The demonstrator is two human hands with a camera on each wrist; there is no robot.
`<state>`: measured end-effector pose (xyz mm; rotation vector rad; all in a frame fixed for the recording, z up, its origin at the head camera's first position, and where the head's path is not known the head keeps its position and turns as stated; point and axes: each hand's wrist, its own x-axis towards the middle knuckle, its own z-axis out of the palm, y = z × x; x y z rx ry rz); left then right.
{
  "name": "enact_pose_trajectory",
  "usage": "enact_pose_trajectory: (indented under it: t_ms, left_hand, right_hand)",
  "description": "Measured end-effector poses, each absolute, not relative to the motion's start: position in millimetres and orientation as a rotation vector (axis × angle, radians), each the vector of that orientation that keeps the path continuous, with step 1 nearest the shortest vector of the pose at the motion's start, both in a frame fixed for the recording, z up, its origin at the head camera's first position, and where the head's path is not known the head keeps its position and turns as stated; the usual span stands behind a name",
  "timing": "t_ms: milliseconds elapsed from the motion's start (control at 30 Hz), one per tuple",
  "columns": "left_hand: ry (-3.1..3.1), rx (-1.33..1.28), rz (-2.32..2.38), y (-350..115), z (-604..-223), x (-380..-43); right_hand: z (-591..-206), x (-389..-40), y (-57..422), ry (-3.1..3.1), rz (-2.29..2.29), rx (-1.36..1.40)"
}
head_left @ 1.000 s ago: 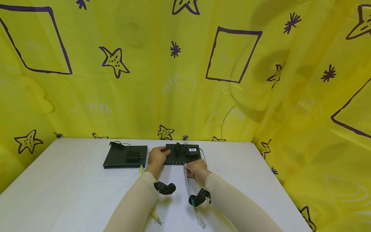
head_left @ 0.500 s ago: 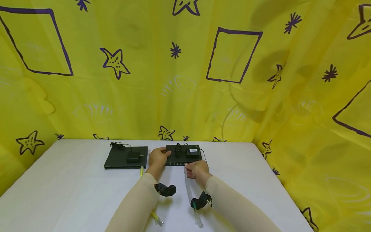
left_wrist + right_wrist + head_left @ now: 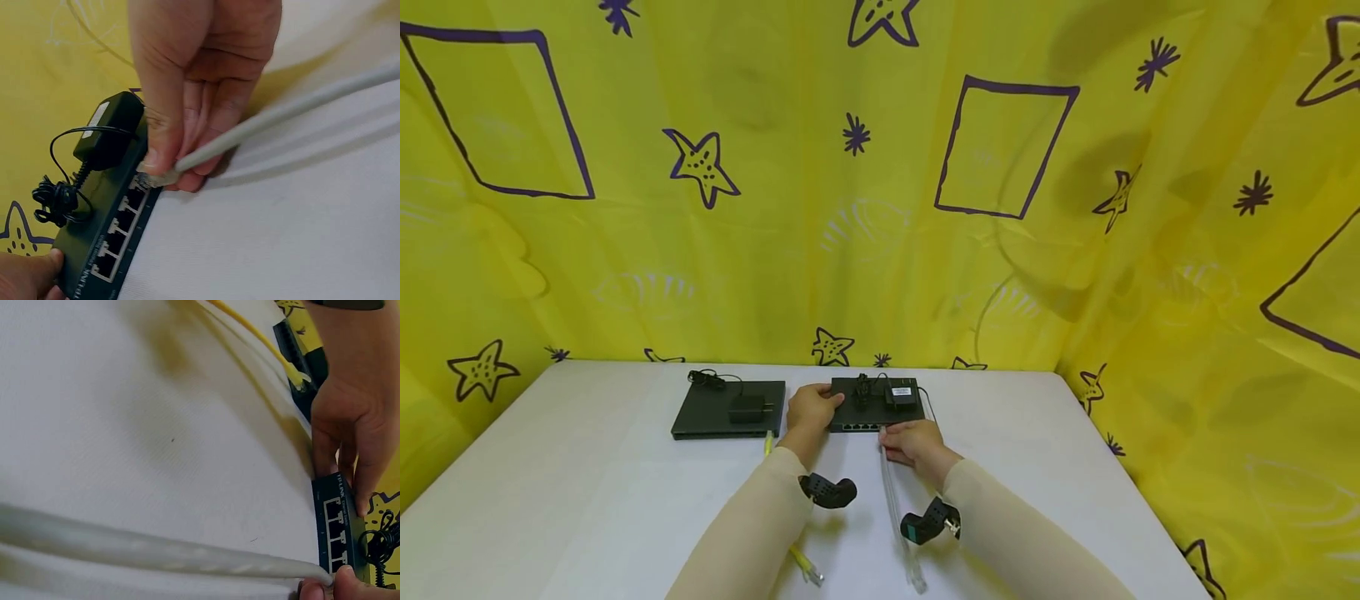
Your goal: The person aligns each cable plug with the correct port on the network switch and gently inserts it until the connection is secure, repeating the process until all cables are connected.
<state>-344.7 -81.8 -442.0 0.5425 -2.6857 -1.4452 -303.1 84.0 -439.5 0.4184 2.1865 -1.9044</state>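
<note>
A small black TP-LINK Ethernet switch (image 3: 880, 415) lies near the back of the table, its row of ports facing me. At its left end my left hand (image 3: 808, 414) grips the case, thumb on top. My right hand (image 3: 917, 443) pinches the plug end of a grey network cable (image 3: 891, 500) right at the port on the row's right end. In the left wrist view, the clear plug (image 3: 153, 179) shows between thumb and fingers, overlapping that port. The cable trails toward me, its other plug low in the head view. Several ports to the left are unfilled.
A power adapter (image 3: 901, 395) with a bundled cord sits on the switch. Left of it lies a second black box (image 3: 707, 417) with its own adapter (image 3: 747, 408). A yellow network cable (image 3: 768, 443) runs from that box's front under my left arm. A yellow curtain (image 3: 775, 250) hangs behind the table.
My right wrist has shifted slightly right and toward me, its fingers staying at the plug. The grey cable's free end has moved a little left. My left hand keeps its grip.
</note>
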Motion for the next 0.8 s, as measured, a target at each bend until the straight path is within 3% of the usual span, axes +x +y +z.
enact_pose_trajectory:
  t_ms: [233,800]
  left_hand:
    - [-2.656,0.613,-1.674,-86.6,-433.6,-354.1]
    - [-2.721,0.482,-1.401,-84.3,-442.6,-355.0]
  right_hand:
    - [-441.1,-304.5,84.4,2.238,-1.867,0.445]
    - [-443.9,-305.4,79.4,2.278,-1.912,0.481]
